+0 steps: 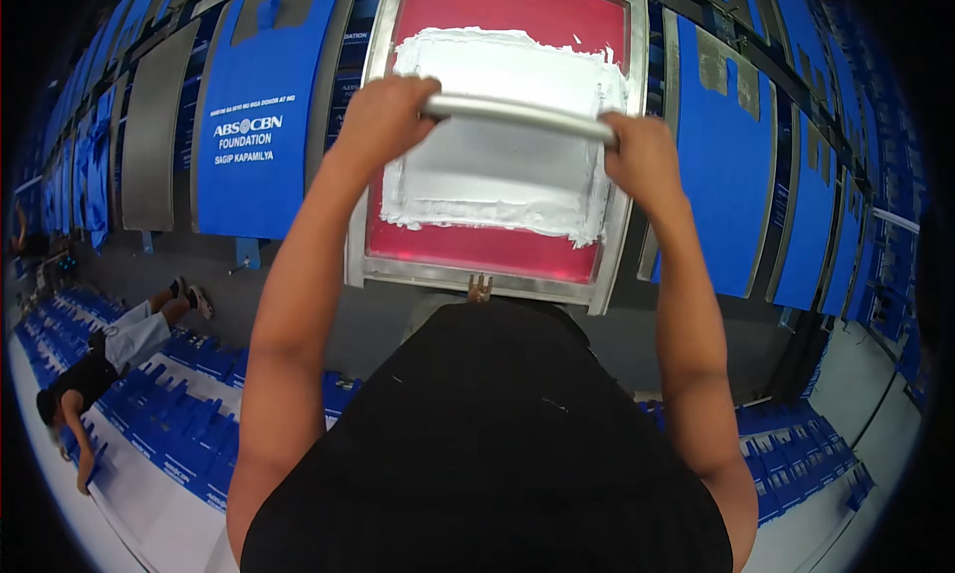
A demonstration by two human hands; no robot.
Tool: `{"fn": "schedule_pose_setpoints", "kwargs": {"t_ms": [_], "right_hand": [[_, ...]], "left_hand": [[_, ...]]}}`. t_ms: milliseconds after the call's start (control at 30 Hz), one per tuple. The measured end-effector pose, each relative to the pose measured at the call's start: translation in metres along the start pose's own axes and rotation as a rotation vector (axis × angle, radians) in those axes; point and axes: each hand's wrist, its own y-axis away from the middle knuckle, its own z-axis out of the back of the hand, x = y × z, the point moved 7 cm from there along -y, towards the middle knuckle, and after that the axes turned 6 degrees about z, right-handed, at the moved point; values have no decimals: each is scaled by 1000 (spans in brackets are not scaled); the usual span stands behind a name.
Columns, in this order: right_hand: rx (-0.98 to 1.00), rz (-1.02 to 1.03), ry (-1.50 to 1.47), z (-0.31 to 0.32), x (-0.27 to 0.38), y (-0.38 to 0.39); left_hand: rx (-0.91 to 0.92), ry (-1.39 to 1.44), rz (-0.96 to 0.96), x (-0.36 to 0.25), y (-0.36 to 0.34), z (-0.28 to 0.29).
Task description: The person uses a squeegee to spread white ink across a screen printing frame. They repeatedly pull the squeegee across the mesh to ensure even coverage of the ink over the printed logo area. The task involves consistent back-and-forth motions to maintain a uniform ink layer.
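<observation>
Both of my hands grip a long pale squeegee [522, 114], one at each end. My left hand [390, 120] is closed round its left end, my right hand [645, 160] round its right end. The squeegee lies crosswise over a screen-printing frame [477, 281] with metal sides and a red mesh [477, 252]. Thick white ink [487, 190] covers a broad rectangle of the mesh, with ragged ridges round its edges. Whatever lies under the frame is hidden. A small metal bracket [479, 287] sits at the frame's near edge.
Blue printed bag panels [261, 190] lie on boards to the left, and more blue panels [718, 175] to the right. A bare grey board [157, 125] stands among them. Behind on the left, a person [109, 359] bends over a white table [159, 488] bearing rows of blue pieces.
</observation>
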Motion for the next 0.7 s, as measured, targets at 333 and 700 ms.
{"fn": "schedule_pose_setpoints", "kwargs": {"t_ms": [333,700], "right_hand": [[93,2,29,-61,29,43],[400,-193,-107,-60,57,99]], "left_hand": [[98,-53,2,0,67,-52],[297,112,153,-20,128,-50]]}}
